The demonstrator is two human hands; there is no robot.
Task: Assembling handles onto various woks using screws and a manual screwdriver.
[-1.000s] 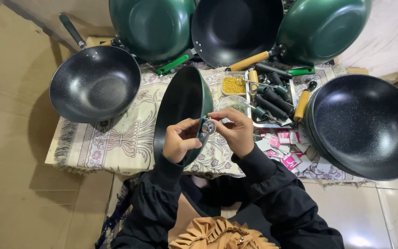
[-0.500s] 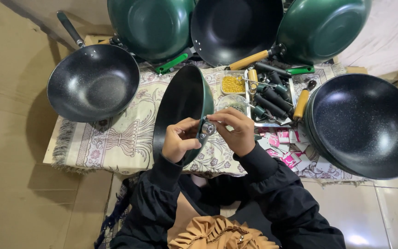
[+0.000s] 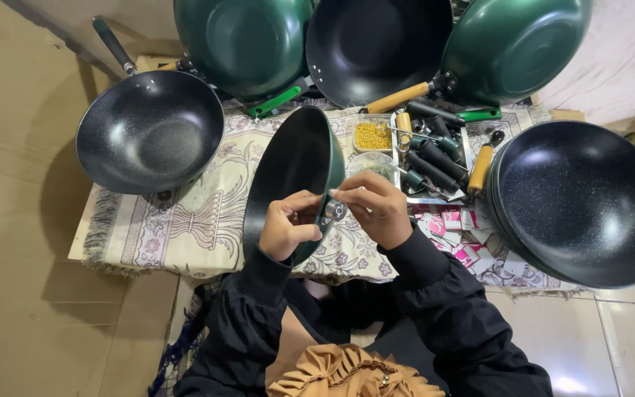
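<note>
Little has moved since the earlier frame: both hands stay at the rim of the green wok [image 3: 295, 176], which is still tipped on edge above the patterned cloth [image 3: 185, 220]. The left hand [image 3: 286, 229] curls its fingers closed around the wok's near rim. The right hand [image 3: 376, 209] pinches a small metal fitting [image 3: 334, 211] between thumb and fingertips, pressed to the rim just beside the left thumb. Beyond the right fingers lie dark handles in a tray [image 3: 435, 158] and a dish of yellow bits [image 3: 371, 136]. Pink packets [image 3: 457, 235] lie just right of the right hand.
</note>
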